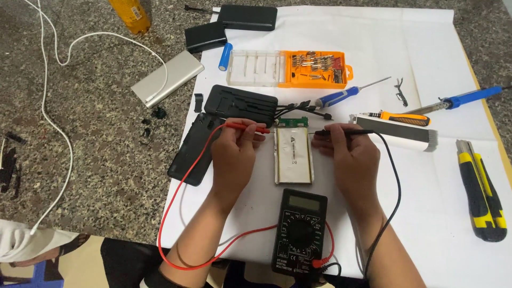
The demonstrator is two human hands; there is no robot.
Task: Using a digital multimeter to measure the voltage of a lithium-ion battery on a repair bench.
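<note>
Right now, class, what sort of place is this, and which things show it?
Probably a makeshift electronics repair spot on a stone floor. The left hand and right hand hold probes to a flat battery, by a multimeter, a bit set and a soldering iron.

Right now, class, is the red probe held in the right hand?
No: the left hand holds the red probe; the right hand holds the black probe.
</note>
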